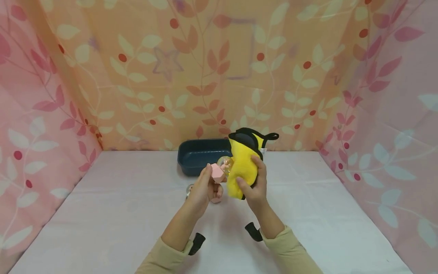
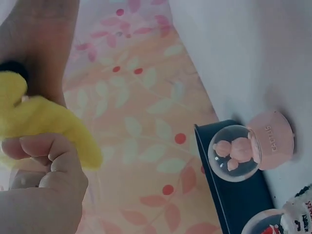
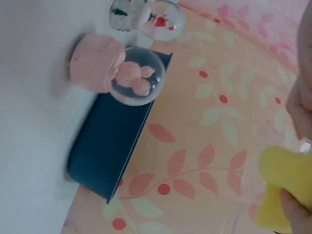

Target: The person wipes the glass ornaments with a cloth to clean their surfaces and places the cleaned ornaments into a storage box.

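My left hand (image 1: 200,192) holds a snow globe by its faceted pink base (image 1: 217,173), the clear ball (image 1: 224,163) facing right. My right hand (image 1: 256,186) grips a yellow fabric mitt (image 1: 243,163) with black trim and a black loop, its thumb across the front. The mitt is right against the ball and covers part of it. In the left wrist view, the left hand's fingers (image 2: 46,146) are curled beside the mitt, and the globe is hidden. The right wrist view catches the right thumb (image 3: 296,209) on the yellow cloth.
A dark blue tray (image 1: 191,154) stands at the table's back, partly behind the mitt. In front of it are a pink cactus snow globe (image 2: 270,139) and a white-based one (image 3: 126,14) with red and green figures. Patterned curtains (image 1: 202,76) enclose the white table (image 1: 113,213).
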The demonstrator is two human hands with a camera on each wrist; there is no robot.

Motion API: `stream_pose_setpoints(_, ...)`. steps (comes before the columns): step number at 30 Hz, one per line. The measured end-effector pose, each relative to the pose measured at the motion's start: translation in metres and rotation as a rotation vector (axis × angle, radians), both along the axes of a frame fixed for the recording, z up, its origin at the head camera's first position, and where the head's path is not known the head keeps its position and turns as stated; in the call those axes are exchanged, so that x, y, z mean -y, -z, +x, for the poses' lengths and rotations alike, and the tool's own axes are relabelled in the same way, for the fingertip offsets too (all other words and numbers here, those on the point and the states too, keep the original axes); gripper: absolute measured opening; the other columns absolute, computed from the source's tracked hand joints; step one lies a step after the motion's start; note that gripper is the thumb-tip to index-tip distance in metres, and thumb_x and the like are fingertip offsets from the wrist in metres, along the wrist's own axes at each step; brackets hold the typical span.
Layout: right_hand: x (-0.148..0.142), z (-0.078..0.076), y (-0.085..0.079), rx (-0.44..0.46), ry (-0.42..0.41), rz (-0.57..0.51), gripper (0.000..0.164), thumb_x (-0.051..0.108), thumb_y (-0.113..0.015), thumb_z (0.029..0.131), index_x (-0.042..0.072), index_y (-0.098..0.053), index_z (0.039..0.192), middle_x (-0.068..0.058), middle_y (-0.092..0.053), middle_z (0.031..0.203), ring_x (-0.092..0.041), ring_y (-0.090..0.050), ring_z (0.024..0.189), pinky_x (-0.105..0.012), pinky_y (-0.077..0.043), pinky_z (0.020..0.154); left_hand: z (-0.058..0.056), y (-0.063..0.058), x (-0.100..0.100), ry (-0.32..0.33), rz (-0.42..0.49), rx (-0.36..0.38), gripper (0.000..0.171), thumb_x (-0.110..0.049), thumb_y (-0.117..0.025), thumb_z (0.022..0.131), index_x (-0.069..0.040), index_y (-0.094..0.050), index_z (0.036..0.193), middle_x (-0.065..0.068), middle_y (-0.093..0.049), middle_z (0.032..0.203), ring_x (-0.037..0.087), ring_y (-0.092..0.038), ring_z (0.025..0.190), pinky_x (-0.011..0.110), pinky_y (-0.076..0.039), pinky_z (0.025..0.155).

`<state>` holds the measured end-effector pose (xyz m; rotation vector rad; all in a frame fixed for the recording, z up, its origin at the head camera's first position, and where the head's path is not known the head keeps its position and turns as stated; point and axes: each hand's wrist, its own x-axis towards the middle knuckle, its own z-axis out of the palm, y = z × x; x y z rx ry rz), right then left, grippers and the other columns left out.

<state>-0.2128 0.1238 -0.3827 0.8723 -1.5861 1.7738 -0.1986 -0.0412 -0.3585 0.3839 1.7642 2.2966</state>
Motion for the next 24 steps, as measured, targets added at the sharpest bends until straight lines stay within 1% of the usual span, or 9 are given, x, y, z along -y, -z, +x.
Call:
stream_pose_setpoints(2,0.0011,-0.0011,-0.0001,-0.034,-0.031,0.105,0.064,0.010,-0.064,0.085,0.020,-0.035,0.141,-0.001,-0.046,0.120,-0.014,-0.053,0.098,-0.023,-0.049,0.081,0.0001,-0.0009,-0.0008,0.006,-0.032,-0.016,0.052,-0.050,-0.023,0.105,-0.003,-0.043,0.115,0.005,-0.050,0.080,0.014,-0.043,0.054,0.020,-0.039,0.054)
stream_pose_setpoints(4,0.0020,-0.0018,-0.0004,-0.026,-0.044,0.151,0.065,0.008,-0.066,0.084,0.017,-0.035,0.140,-0.001,-0.048,0.118,-0.014,-0.055,0.096,-0.023,-0.049,0.079,0.0003,-0.0019,-0.0016,0.016,-0.068,-0.045,0.055,-0.051,-0.024,0.104,-0.002,-0.048,0.106,0.005,-0.049,0.072,0.014,-0.043,0.053,0.021,-0.038,0.053)
stream_pose_setpoints(6,0.0030,-0.0017,-0.0002,-0.010,0.003,0.170,0.064,0.005,-0.067,0.080,0.013,-0.038,0.137,-0.002,-0.049,0.115,-0.013,-0.054,0.093,-0.023,-0.048,0.077,-0.0002,-0.0027,-0.0024,0.020,-0.094,-0.066,0.057,-0.049,-0.029,0.104,0.004,-0.048,0.095,0.007,-0.047,0.066,0.016,-0.042,0.052,0.023,-0.037,0.052)
stream_pose_setpoints(11,0.0049,-0.0007,0.0005,-0.026,0.129,0.179,0.059,0.000,-0.067,0.075,0.000,-0.039,0.127,-0.010,-0.048,0.114,-0.014,-0.050,0.091,-0.023,-0.047,0.076,0.0014,-0.0027,-0.0005,-0.030,-0.205,-0.021,0.047,-0.036,-0.048,0.101,0.006,-0.042,0.120,0.009,-0.049,0.085,0.015,-0.047,0.065,0.025,-0.041,0.060)
stream_pose_setpoints(13,0.0046,-0.0002,0.0003,-0.034,0.145,0.170,0.059,-0.002,-0.066,0.074,-0.001,-0.039,0.126,-0.012,-0.049,0.113,-0.015,-0.050,0.091,-0.022,-0.047,0.076,0.0018,-0.0019,0.0010,-0.062,-0.231,-0.014,0.055,-0.032,-0.052,0.100,0.002,-0.034,0.138,0.011,-0.051,0.096,0.016,-0.051,0.072,0.026,-0.044,0.065)
stream_pose_setpoints(15,0.0042,0.0005,-0.0006,-0.041,0.155,0.171,0.059,-0.003,-0.066,0.073,-0.001,-0.040,0.126,-0.014,-0.049,0.112,-0.015,-0.050,0.091,-0.022,-0.047,0.077,0.0015,-0.0010,0.0016,-0.093,-0.225,-0.031,0.059,-0.030,-0.055,0.099,0.003,-0.034,0.143,0.014,-0.052,0.105,0.017,-0.055,0.075,0.027,-0.047,0.069)
stream_pose_setpoints(18,0.0036,0.0006,-0.0022,-0.036,0.169,0.193,0.059,-0.005,-0.066,0.073,0.000,-0.041,0.127,-0.018,-0.049,0.113,-0.015,-0.050,0.092,-0.023,-0.047,0.077,0.0016,0.0006,0.0015,-0.136,-0.195,-0.050,0.063,-0.029,-0.059,0.098,0.003,-0.033,0.146,0.017,-0.055,0.112,0.016,-0.060,0.077,0.028,-0.051,0.074)
stream_pose_setpoints(20,0.0030,0.0008,-0.0034,-0.014,0.179,0.202,0.059,-0.006,-0.066,0.074,0.001,-0.041,0.127,-0.021,-0.048,0.113,-0.016,-0.049,0.092,-0.024,-0.047,0.076,0.0020,0.0018,0.0008,-0.149,-0.167,-0.052,0.060,-0.027,-0.059,0.098,0.004,-0.035,0.144,0.016,-0.056,0.111,0.016,-0.061,0.076,0.028,-0.052,0.073)
stream_pose_setpoints(24,0.0012,0.0025,-0.0045,0.102,0.193,0.153,0.058,-0.003,-0.065,0.076,0.000,-0.042,0.129,-0.017,-0.048,0.114,-0.019,-0.050,0.090,-0.024,-0.047,0.074,0.0021,0.0042,-0.0016,-0.147,-0.125,-0.039,0.047,-0.026,-0.057,0.100,0.004,-0.045,0.134,0.013,-0.057,0.102,0.016,-0.060,0.072,0.026,-0.051,0.070)
